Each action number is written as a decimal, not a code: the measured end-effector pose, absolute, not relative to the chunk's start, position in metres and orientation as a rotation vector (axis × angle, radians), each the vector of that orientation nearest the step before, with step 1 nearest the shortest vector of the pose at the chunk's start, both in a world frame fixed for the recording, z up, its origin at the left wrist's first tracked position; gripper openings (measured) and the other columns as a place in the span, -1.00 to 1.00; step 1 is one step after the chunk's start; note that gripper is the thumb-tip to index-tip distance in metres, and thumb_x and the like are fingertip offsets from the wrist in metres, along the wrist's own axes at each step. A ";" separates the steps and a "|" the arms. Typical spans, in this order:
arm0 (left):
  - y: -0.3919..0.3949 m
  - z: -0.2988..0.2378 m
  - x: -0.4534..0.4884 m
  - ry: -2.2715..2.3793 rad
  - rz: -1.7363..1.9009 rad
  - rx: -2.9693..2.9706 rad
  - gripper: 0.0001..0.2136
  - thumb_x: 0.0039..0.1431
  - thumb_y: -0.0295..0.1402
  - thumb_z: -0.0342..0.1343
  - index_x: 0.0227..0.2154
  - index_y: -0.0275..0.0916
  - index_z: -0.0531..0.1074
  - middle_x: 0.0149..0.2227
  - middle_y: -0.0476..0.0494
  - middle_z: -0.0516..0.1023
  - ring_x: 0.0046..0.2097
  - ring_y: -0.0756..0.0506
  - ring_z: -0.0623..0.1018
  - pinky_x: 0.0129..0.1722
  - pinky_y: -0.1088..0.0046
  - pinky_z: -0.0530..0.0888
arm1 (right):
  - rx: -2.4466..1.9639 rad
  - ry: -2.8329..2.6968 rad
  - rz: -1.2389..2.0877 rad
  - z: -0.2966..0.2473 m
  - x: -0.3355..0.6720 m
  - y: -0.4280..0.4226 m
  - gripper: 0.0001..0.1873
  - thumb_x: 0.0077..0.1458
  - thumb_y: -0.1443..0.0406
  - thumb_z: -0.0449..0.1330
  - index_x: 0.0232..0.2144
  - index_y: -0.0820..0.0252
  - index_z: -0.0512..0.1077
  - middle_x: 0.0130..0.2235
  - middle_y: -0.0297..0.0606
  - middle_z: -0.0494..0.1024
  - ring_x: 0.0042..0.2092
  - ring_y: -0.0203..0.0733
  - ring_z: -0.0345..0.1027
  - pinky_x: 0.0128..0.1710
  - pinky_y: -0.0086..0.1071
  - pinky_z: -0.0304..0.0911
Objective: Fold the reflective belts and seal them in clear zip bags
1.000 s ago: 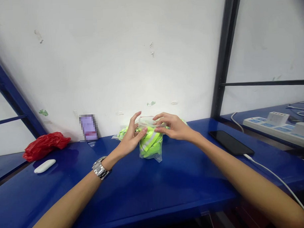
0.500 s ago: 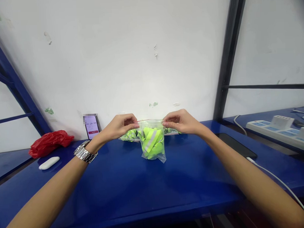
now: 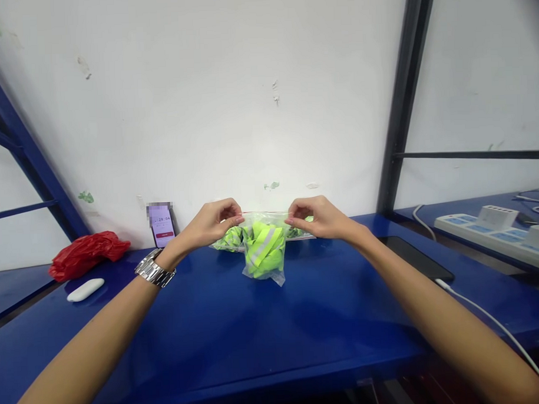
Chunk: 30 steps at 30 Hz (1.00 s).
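1. The white wall (image 3: 204, 110) fills the back, scuffed with chipped and greenish patches.
2. The blue table (image 3: 239, 344) runs along its foot, glossy, spreading beneath both forearms.
3. A black post (image 3: 402, 91) stands at the right, and a blue frame (image 3: 24, 140) slants at the left.
4. The power strip (image 3: 465, 230) lies at the far right, with white plugs on it.
5. The red bag (image 3: 88, 255) sits crumpled at the left, near the wall.
6. The left hand (image 3: 215, 221) pinches the left top corner of the clear pouch (image 3: 264, 249) between thumb and curled fingers.
7. The right hand (image 3: 316, 217) pinches the right top corner likewise, its other fingers bent inward.
8. The pouch hangs upright between them at mid-table, stuffed with yellow-green cloth (image 3: 265, 243) crossed by a pale stripe; whether its base touches the table, I cannot tell.
9. Similar yellow-green bundles (image 3: 232, 238) lie just behind it, partly hidden.
10. The dark phone (image 3: 415, 257) lies flat at the right, a white cable (image 3: 490, 318) in its end.
11. The lit phone (image 3: 163, 227) leans on the wall, its digits partly blurred.
12. The metal watch (image 3: 154, 269) circles the left wrist.
13. The white case (image 3: 86, 290) rests before the red bag.
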<state>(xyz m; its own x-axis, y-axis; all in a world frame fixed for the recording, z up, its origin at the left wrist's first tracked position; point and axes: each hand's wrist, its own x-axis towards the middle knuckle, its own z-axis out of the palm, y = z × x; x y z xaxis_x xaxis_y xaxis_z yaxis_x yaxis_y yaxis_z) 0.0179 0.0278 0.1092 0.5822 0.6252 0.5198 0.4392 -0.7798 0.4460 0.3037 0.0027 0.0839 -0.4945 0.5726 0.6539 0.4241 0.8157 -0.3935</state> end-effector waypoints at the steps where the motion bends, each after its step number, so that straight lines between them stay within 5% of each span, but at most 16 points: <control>1: 0.026 0.110 0.018 0.877 0.992 2.545 -0.82 0.16 -0.23 0.13 -0.38 -0.26 0.38 -0.44 -0.04 0.40 -0.40 0.01 0.40 -0.44 0.51 0.33 | -0.729 -2.145 0.262 0.084 0.304 0.003 -0.80 0.11 0.19 0.19 -0.40 0.24 0.44 -0.42 -0.21 0.55 -0.39 -0.21 0.45 -0.37 -0.33 0.37; 8: 0.021 0.108 0.019 0.862 1.047 2.515 -0.70 0.15 -0.22 0.14 -0.09 -0.22 0.34 -0.38 -0.06 0.44 -0.32 -0.04 0.47 -0.29 0.42 0.42 | -0.753 -1.978 0.327 0.081 0.300 0.005 -0.66 0.04 0.25 0.26 -0.11 0.21 0.40 -0.38 -0.22 0.56 -0.29 -0.14 0.51 -0.22 -0.27 0.43; 15: 0.017 0.101 0.019 0.908 0.918 2.616 -0.73 0.22 -0.21 0.04 -0.07 -0.19 0.35 -0.30 -0.10 0.48 -0.24 -0.08 0.49 -0.22 0.37 0.44 | -0.805 -2.121 0.200 0.073 0.294 0.003 -0.65 0.13 0.28 0.16 -0.01 0.19 0.41 -0.29 -0.19 0.58 -0.28 -0.19 0.45 -0.27 -0.31 0.38; 21: 0.010 0.104 0.017 0.915 0.803 2.631 -0.77 0.22 -0.15 0.04 -0.28 -0.20 0.43 -0.27 -0.10 0.51 -0.26 -0.06 0.49 -0.28 0.44 0.43 | -0.755 -2.212 0.238 0.075 0.299 0.001 -0.81 0.15 0.22 0.14 -0.34 0.21 0.49 -0.32 -0.23 0.56 -0.35 -0.26 0.36 -0.38 -0.40 0.27; 30: 0.016 0.110 0.014 0.913 0.777 2.657 -0.82 0.18 -0.23 0.09 -0.40 -0.25 0.39 -0.46 -0.03 0.42 -0.44 0.01 0.39 -0.46 0.52 0.33 | -0.784 -2.234 0.126 0.084 0.300 -0.003 -0.81 0.15 0.22 0.15 -0.38 0.22 0.46 -0.37 -0.21 0.53 -0.39 -0.26 0.40 -0.39 -0.39 0.26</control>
